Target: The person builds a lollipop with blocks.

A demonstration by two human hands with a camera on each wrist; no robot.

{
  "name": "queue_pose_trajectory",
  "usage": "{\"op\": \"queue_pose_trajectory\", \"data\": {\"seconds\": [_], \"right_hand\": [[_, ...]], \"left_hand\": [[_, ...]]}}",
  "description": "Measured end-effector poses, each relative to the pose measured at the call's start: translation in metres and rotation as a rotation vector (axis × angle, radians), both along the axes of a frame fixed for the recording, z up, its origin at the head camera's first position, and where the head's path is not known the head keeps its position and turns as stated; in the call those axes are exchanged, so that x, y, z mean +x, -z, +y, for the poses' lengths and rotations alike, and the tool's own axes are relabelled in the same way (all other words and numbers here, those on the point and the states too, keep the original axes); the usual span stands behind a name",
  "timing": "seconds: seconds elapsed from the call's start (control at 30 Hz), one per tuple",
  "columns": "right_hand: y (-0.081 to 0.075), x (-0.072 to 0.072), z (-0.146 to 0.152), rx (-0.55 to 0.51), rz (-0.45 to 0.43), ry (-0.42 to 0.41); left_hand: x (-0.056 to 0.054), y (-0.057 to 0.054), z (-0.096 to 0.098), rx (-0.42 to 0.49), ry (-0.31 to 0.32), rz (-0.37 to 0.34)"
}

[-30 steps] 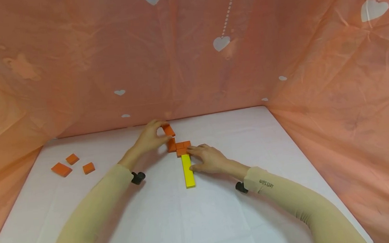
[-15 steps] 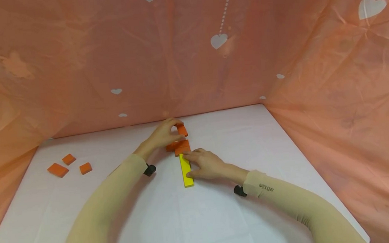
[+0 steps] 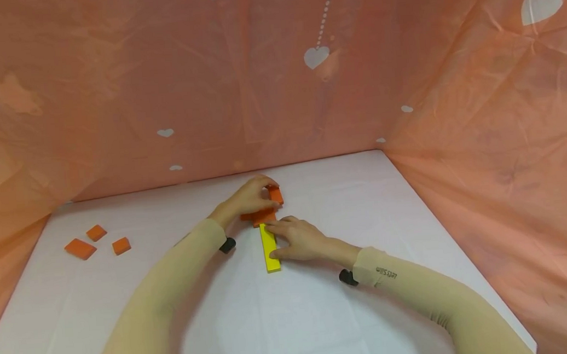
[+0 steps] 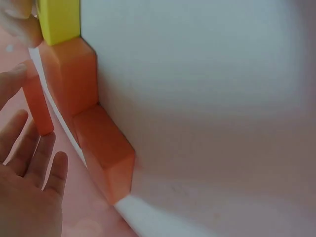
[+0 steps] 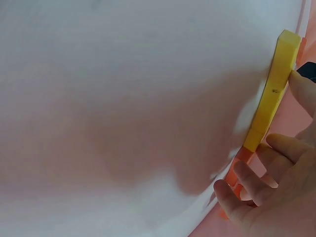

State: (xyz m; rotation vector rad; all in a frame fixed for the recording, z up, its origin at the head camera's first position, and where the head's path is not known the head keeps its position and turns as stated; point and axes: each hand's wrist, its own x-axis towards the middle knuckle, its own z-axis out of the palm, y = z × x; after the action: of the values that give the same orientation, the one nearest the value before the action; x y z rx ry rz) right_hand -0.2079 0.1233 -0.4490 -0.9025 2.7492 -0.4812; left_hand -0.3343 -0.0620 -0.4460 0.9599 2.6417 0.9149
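Observation:
My left hand (image 3: 246, 199) pinches an orange block (image 3: 276, 195) between thumb and fingers, at the far end of a small orange group. In the left wrist view this held block (image 4: 38, 106) is apart from the joined orange blocks (image 4: 81, 74). Those joined orange blocks (image 3: 263, 219) lie partly hidden under the left hand in the head view. A long yellow block (image 3: 270, 252) runs from the group toward the person. On its right side rests my right hand (image 3: 301, 239), thumb and fingertips touching the yellow block (image 5: 272, 96) with fingers loosely bent.
Three loose orange pieces lie at the left: a larger block (image 3: 80, 249) and two smaller ones, a far block (image 3: 96, 232) and a near block (image 3: 121, 246). A white cloth (image 3: 214, 313) covers the table. Pink curtains (image 3: 277, 89) with hearts stand behind and beside it.
My left hand has carried the orange block rightward, from the group's left side to its far right. The right hand has slid slightly toward the person along the yellow block.

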Motion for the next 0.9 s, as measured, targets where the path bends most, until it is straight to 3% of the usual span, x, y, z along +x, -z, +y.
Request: {"op": "queue_pose_trajectory", "data": {"seconds": [0.23,0.43,0.9], "right_hand": [[0.000,-0.001,-0.001,-0.001,-0.004,0.003],[0.002,-0.002,-0.001,0.005,0.003,0.003],[0.003,-0.003,0.000,-0.010,-0.012,0.003]], "left_hand": [[-0.003,0.005,0.004,-0.047,0.043,0.023],[-0.003,0.006,0.004,-0.035,0.061,-0.039],[-0.011,0.008,0.003,-0.057,-0.036,-0.063]]}}
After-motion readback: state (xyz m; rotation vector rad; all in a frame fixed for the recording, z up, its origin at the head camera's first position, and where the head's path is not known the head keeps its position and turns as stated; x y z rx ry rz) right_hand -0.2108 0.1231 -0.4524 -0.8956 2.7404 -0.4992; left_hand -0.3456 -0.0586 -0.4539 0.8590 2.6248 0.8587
